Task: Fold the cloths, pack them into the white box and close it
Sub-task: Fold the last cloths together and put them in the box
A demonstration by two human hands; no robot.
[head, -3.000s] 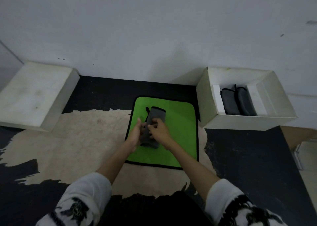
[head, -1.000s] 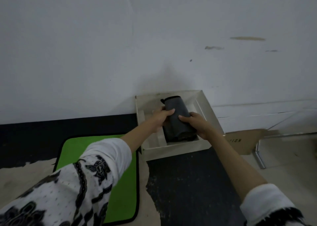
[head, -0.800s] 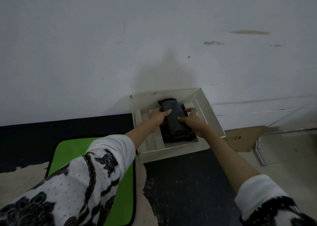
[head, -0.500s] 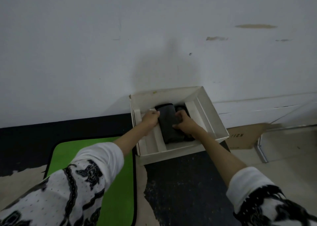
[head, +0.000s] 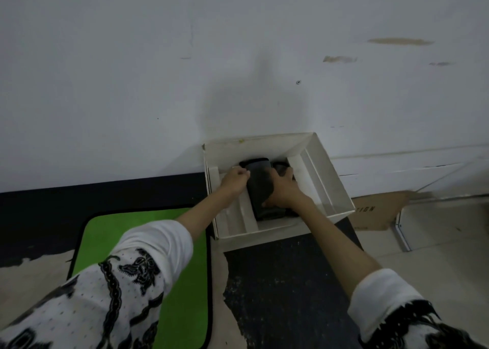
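The open white box [head: 334,184] stands on the floor against the wall. A folded dark grey cloth [head: 258,181] lies in its middle section. My left hand [head: 234,181] grips that cloth's left edge, and my right hand [head: 281,189] presses on its right side. Another dark folded cloth [head: 281,166] peeks out just right of it, mostly hidden by my right hand. A green cloth [head: 105,240] with a black border lies flat on the floor to the left of the box, partly covered by my left sleeve.
The white wall [head: 185,70] rises right behind the box. A flat piece of brown cardboard [head: 378,211] lies to the box's right, with a white frame edge [head: 402,232] beside it. The floor is black with pale worn patches [head: 31,274].
Both hands carried the folded grey cloth from the green cloth to the box and have lowered it in, next to the cloths inside. The view turned right toward the box.
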